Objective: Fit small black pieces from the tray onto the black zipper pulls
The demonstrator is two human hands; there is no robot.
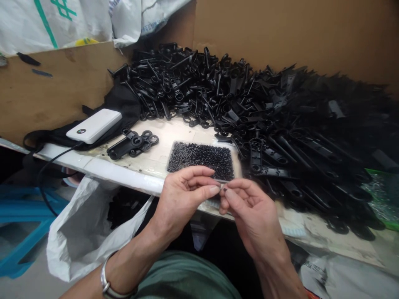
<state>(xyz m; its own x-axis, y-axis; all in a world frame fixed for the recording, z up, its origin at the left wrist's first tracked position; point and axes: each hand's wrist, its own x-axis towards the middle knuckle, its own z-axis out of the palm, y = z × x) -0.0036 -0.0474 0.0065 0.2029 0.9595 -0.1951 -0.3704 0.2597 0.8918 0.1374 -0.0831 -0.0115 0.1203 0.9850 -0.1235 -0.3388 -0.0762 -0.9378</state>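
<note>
Just off the table [131, 176] edge, left hand [182, 195] and right hand [252, 211] pinch a tiny part [223, 189] beside the tray [201, 157].

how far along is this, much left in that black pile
Done: a few joined black parts lie set aside by the white power bank. In hand: the left hand and right hand pinch one tiny black piece between fingertips, just below the tray of small bits. Left: the big pile of black parts covers most of the table, so most looks undone.
</note>
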